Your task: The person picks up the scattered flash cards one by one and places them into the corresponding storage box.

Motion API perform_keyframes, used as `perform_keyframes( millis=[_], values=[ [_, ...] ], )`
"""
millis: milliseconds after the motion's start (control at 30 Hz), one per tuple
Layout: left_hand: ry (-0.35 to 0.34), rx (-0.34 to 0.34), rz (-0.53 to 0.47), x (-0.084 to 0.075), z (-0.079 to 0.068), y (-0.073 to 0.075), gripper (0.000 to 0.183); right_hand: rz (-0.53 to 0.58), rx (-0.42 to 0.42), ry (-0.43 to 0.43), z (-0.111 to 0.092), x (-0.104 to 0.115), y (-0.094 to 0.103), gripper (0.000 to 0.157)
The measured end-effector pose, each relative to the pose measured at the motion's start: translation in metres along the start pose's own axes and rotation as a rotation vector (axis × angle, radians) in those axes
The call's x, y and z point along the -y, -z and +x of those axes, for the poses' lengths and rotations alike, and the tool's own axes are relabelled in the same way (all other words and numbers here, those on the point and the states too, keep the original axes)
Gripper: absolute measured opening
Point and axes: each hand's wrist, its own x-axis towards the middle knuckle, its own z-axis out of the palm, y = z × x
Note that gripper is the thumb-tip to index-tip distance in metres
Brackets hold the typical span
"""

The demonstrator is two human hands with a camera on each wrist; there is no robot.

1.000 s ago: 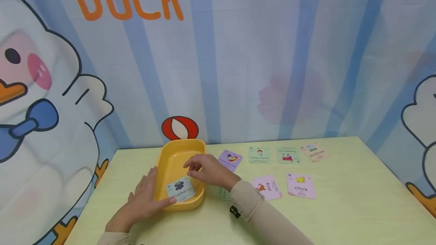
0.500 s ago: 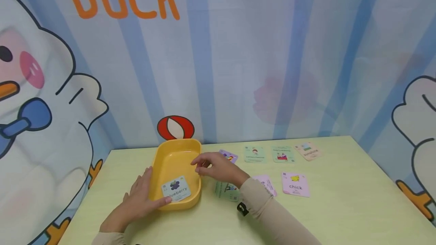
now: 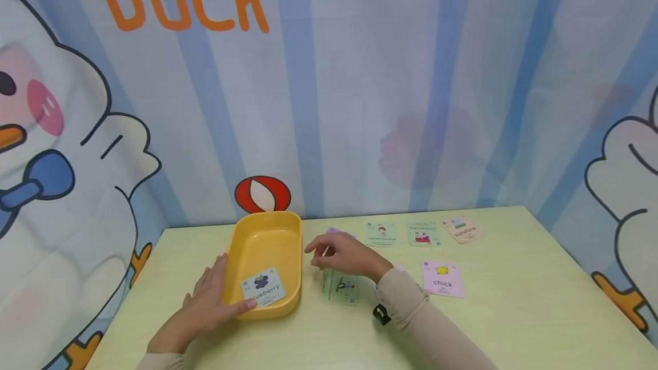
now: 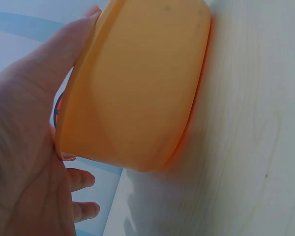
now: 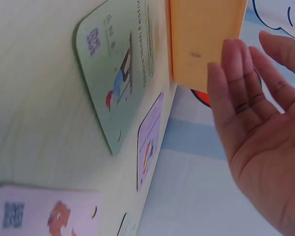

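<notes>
A yellow tray [image 3: 277, 311] stands on the table's left half, with a blueberry card [image 3: 264, 285] lying at its near end. My left hand [image 3: 205, 298] rests against the tray's left side, fingers fairly straight and thumb laid over the near rim. From the left wrist, the tray's outer wall [image 4: 137, 93] fills the view beside the palm. Just right of the tray hovers my right hand [image 3: 344, 256], fingers loosely bent, holding nothing. Under it lies a green card [image 3: 343, 291], readable as a festival card in the right wrist view, partly overlapped by the hand.
A purple card [image 5: 150, 142] lies behind the right hand. Farther right are two more green cards [image 3: 381, 234], [image 3: 424, 236], the sunshine card [image 3: 462, 230] and the chick card [image 3: 443, 280]. The pink dog card [image 5: 49, 211] is mostly behind the right sleeve. A curtain [image 3: 349, 130] hangs behind the table.
My right hand has drawn back rightward from over the tray to above the green card. The left hand stays on the tray and the blueberry card stays inside. The head view has shifted slightly.
</notes>
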Motion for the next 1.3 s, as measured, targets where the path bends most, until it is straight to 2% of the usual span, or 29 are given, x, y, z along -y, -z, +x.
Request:
perform_keyframes(
  millis=[233,533,733,1033,1300],
  values=[
    [0.0,0.008,-0.009,0.001,0.002,-0.003,0.133,-0.017,-0.038,-0.05,-0.013,-0.011,0.011,0.026],
    [-0.008,0.009,-0.001,-0.001,0.0,-0.002,0.132,0.021,-0.056,-0.171,-0.032,-0.026,0.023,0.032],
    [-0.004,0.001,-0.003,0.001,0.001,0.0,0.134,0.007,-0.096,-0.174,-0.043,-0.037,0.035,0.032],
    [-0.001,0.006,-0.011,0.004,0.002,-0.001,0.134,-0.003,-0.127,-0.221,-0.058,-0.049,0.053,0.035],
    [0.0,0.002,-0.018,0.003,0.002,-0.001,0.135,0.034,-0.144,-0.255,-0.074,-0.058,0.072,0.038]
  ],
)
